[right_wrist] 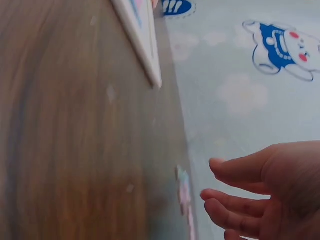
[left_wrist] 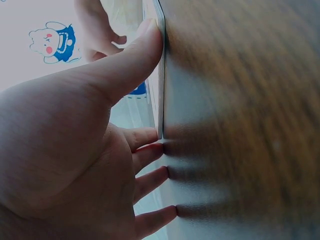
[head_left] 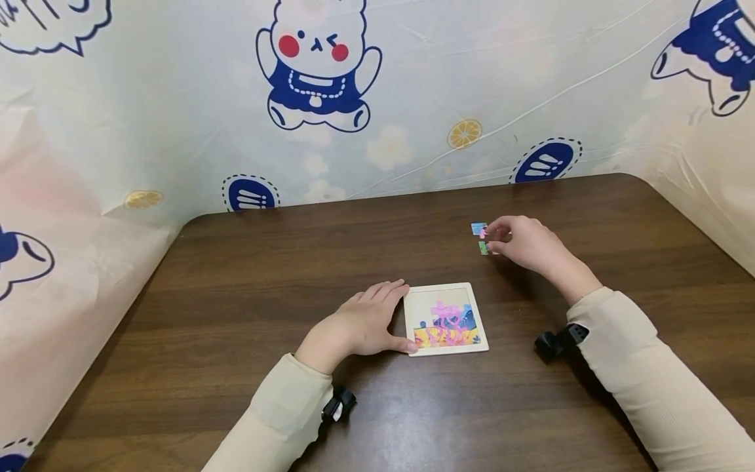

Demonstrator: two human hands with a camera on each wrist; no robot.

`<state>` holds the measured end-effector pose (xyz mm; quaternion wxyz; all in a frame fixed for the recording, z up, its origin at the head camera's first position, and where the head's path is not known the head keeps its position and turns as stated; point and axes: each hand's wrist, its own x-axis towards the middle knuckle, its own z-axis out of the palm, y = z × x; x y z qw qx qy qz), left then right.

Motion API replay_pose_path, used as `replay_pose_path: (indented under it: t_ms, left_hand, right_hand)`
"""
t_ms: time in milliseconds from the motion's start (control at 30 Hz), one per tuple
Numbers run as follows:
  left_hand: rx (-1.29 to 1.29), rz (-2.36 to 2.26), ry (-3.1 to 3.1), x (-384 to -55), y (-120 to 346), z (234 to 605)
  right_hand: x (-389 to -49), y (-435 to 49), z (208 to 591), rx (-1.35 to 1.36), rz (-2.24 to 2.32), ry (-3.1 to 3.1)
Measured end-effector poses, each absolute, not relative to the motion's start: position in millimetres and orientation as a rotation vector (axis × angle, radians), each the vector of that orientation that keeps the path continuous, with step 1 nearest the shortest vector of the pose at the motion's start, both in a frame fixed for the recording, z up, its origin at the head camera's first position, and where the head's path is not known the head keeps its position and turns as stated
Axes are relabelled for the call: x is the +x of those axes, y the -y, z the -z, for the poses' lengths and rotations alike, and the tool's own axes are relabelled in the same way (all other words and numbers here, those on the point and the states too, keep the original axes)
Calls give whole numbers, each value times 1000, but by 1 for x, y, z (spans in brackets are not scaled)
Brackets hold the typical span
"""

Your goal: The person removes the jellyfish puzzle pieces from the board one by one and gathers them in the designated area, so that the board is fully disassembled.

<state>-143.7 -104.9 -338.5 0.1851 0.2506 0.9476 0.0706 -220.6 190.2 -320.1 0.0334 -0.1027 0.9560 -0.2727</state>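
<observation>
While the left hand (head_left: pixel 367 321) rests relaxed at the left edge of the white puzzle tray (head_left: pixel 423 307), thumb at its near corner and fingers extended toward its far one, joined pieces (head_left: pixel 448 335) cover the tray's nearer part. Beyond the tray and to its right, loose pieces (head_left: pixel 478 229) lie on the brown table (head_left: pixel 265 295); close over them, the right hand (head_left: pixel 527 242) is released, thumb and fingers parted. Well behind the tray hangs a printed cloth (head_left: pixel 419 78).
</observation>
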Motion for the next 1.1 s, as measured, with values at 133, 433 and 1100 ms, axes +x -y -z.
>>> replay_pose_path:
  t_ms: [133,433,1100]
  left_hand:
    - [699,-208,-2664,-140,103,331]
    - [699,-213,-2660,-138,103,327]
    - [702,-198,-2661,-140,103,327]
  right_hand:
    - [-216,-181,315,-419,889,-2900]
    - [-208,-166,317,-786,920,-2618]
    - [-191,-137,318,-963,849,-2379]
